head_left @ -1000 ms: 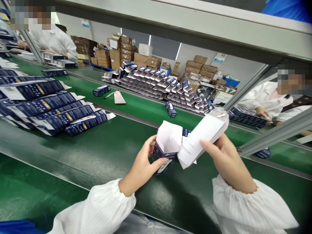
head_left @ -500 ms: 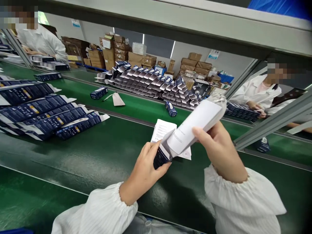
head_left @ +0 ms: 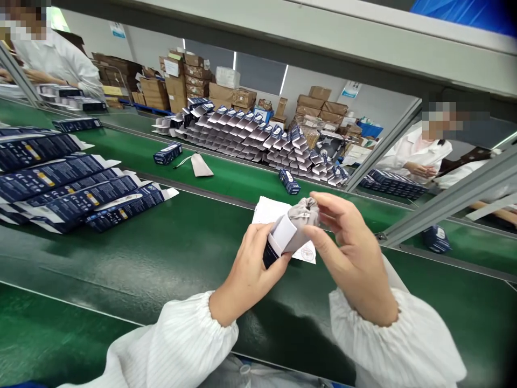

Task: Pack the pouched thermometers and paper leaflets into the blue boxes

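Observation:
My left hand (head_left: pixel 251 269) is closed around a narrow dark blue carton (head_left: pixel 271 254), tilted with its open end up and to the right. A grey drawstring pouch (head_left: pixel 298 233) sits partly inside the carton, its gathered top sticking out. A folded white paper (head_left: pixel 283 233) lies against the pouch and also goes into the carton. My right hand (head_left: pixel 349 245) has its thumb and fingers about the pouch's top end. Beneath the carton, printed white sheets (head_left: pixel 266 209) lie on the green bench, partly covered by my hands.
Flattened-looking blue cartons (head_left: pixel 81 194) lie stacked at left. Across the green belt (head_left: pixel 238 186) are a loose carton (head_left: pixel 167 153), another pouch (head_left: pixel 201 165) and a small carton (head_left: pixel 290 181). Behind stands a long pile of open cartons (head_left: pixel 242 134). Co-workers are at both sides; a metal post (head_left: pixel 436 188) rises at right.
The pouch and folded paper have slid down into the carton, so much less sticks out. My right hand has moved down and left with them, its grip loosening. Items on the belt shifted slightly right.

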The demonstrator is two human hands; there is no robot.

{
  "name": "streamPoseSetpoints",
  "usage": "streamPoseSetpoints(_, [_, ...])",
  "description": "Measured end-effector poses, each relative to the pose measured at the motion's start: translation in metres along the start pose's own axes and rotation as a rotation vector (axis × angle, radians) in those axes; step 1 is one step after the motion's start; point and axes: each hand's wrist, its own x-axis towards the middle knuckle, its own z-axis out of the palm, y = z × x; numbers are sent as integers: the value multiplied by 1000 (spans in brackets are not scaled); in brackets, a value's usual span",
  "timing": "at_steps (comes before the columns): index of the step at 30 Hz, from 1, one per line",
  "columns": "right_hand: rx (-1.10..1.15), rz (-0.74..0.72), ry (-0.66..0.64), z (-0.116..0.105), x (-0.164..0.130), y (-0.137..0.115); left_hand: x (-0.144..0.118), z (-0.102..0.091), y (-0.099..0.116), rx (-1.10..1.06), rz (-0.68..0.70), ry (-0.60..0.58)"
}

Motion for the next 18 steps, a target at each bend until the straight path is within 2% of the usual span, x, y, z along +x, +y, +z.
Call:
streamPoseSetpoints(2, [-38,-87,-101,-6,10,-1,1,-3,0,-17,-17,-26])
streamPoseSetpoints(5, [-195,-223,-324,-4,14,3,1,-9,-2,-42,-37,-60])
streamPoseSetpoints(7, [-216,-244,-416,2,8,10,-1,-12,-4,-75,-57,-90])
streamPoseSetpoints(8, [-173,-212,-407,6,3,13,-3,-12,-5,-103,-72,-99])
streamPoseSetpoints(10, [6,-35,-247,14,-11,18,-8,-8,-7,-179,-119,-89])
streamPoseSetpoints(12, [257,249,-54,26,-25,21,-15,1,-8,-271,-173,-55])
streamPoseSetpoints(13, [383,391,0,33,-32,21,-17,6,-8,-322,-201,-35])
streamPoseSetpoints(15, [609,589,8,47,-43,19,-21,16,-7,-422,-258,-2])
streamPoseSetpoints(18, [777,692,31,61,-51,16,-19,22,0,-562,-349,22])
